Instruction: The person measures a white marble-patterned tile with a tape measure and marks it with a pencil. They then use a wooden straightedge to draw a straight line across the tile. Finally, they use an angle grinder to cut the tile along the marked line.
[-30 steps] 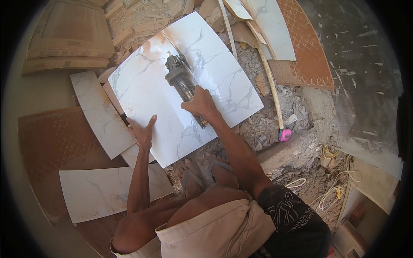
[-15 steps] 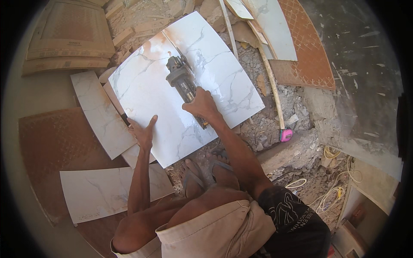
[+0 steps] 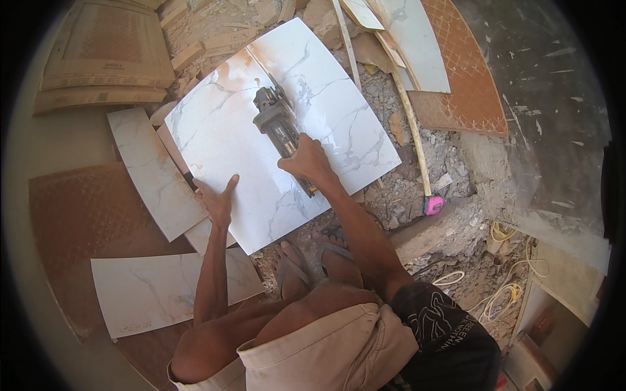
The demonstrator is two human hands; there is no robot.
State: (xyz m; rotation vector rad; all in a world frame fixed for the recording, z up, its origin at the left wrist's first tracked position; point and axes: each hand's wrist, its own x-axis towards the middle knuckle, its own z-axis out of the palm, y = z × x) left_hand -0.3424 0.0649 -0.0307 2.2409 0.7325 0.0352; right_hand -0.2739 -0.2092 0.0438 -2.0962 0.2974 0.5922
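Observation:
A large white marble-patterned tile (image 3: 222,140) lies at an angle in front of me, with a reddish dusty patch by its far edge. My right hand (image 3: 309,160) is wrapped around the body of a dark angle grinder (image 3: 277,127) on the tile. The grinder's head points away from me, its disc edge-on along a thin cut line (image 3: 258,60) that runs to the far edge. My left hand (image 3: 215,199) holds the tile's left edge, thumb on the white face and fingers over the side; its fingertips are partly hidden.
Tile pieces (image 3: 153,176) lie at the left, near stacked cardboard boxes (image 3: 107,49). Rubble (image 3: 450,156) surrounds the tile. On the right are a wooden stick (image 3: 412,130), a pink tape measure (image 3: 433,205), coiled cable (image 3: 502,303) and more tiles (image 3: 417,45). My sandalled feet (image 3: 293,264) are at the near edge.
The grinder and my right hand have shifted very slightly toward me and to the right. My left hand and the tile stay where they were.

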